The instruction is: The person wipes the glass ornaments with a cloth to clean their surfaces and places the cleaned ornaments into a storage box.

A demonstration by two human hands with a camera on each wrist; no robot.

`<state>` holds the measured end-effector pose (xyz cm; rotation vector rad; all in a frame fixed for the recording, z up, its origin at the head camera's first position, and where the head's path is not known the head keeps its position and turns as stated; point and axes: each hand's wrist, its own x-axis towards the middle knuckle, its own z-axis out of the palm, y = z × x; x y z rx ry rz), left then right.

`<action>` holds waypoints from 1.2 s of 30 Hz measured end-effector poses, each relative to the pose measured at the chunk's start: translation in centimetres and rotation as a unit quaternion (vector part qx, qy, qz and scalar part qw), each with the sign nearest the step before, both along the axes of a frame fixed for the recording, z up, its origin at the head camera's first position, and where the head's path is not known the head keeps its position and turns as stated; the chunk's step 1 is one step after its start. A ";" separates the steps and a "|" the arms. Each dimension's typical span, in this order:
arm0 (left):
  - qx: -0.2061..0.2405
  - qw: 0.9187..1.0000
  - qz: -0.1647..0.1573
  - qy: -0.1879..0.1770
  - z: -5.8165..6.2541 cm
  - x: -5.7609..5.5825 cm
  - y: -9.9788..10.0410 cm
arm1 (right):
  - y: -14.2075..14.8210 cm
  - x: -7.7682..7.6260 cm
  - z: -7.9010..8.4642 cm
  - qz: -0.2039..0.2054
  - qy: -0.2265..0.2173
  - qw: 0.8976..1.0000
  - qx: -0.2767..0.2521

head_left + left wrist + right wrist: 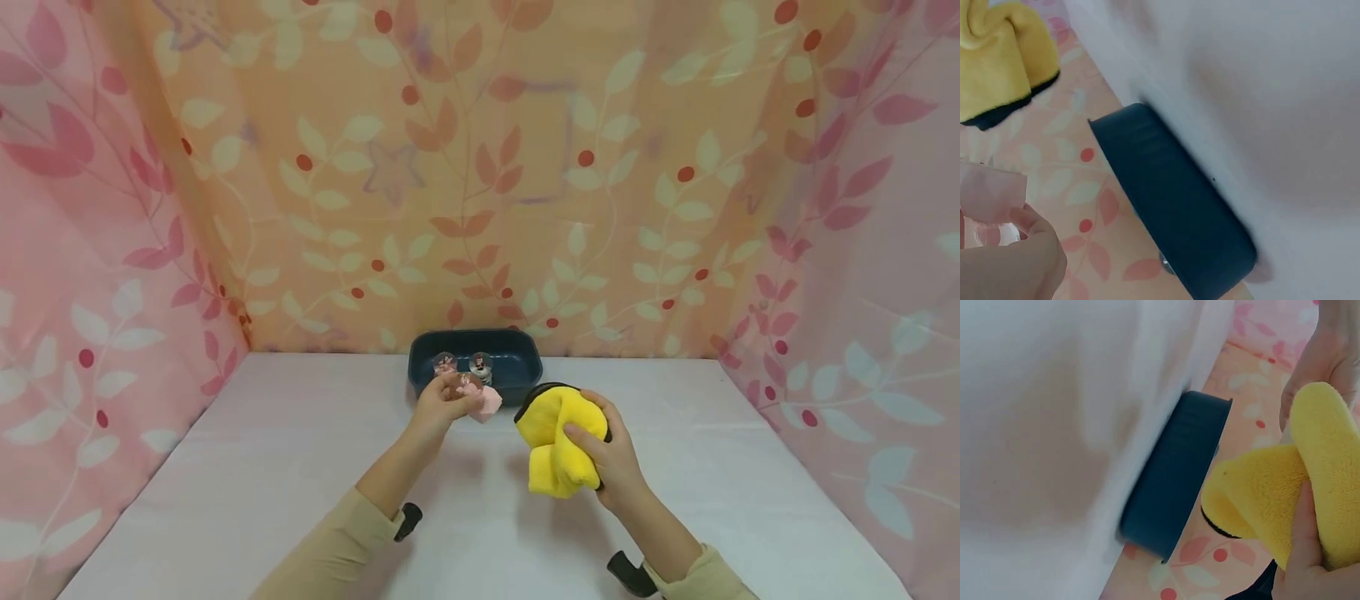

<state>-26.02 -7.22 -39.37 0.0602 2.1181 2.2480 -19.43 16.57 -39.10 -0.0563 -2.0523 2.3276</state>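
Note:
My left hand (435, 414) grips a small snow globe (471, 385) with a clear ball and a pale pink base, tilted so the base faces right. A folded yellow cloth (558, 433) with a black edge is bunched in my right hand (618, 458), its thumb pressed over the front. In the left wrist view the pink base (991, 194) sits between thumb and fingers. The cloth (1266, 494) fills the right side of the right wrist view. In the head view, cloth and globe are apart. Both hands are raised above the table, in front of a dark blue bin.
The dark blue bin (528, 367) stands at the table's back edge. Inside it are two more snow globes, one pinkish (445, 363) and one with a darker figure (481, 365). Flowered curtains (465, 167) hang behind and at both sides of the white table (300, 467).

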 end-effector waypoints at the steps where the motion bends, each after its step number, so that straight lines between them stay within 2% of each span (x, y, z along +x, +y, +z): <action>1: 0.003 1.000 -0.002 0.002 -0.1 -0.5 0.1 | 0.3 0.1 0.0 -0.003 -0.001 1.000 0.004; 9: 0.003 1.000 -0.001 0.013 -1.2 -4.7 1.6 | 1.9 0.7 -0.6 -0.007 0.001 1.000 0.021; 17: 0.017 0.999 0.028 -0.028 -2.7 -7.6 4.1 | 3.0 1.3 -1.4 -0.019 -0.026 0.999 0.022; 25: 0.002 1.000 0.003 0.027 -3.4 -10.5 5.7 | 3.4 1.6 -1.6 -0.033 -0.027 0.999 0.021; 30: -0.039 0.999 -0.006 0.031 -3.9 -11.8 6.6 | 3.6 1.6 -1.7 -0.039 -0.027 0.999 0.022; 36: -0.121 0.992 0.007 0.026 -3.8 -13.0 7.6 | 3.9 1.6 -1.7 -0.045 -0.031 0.998 0.030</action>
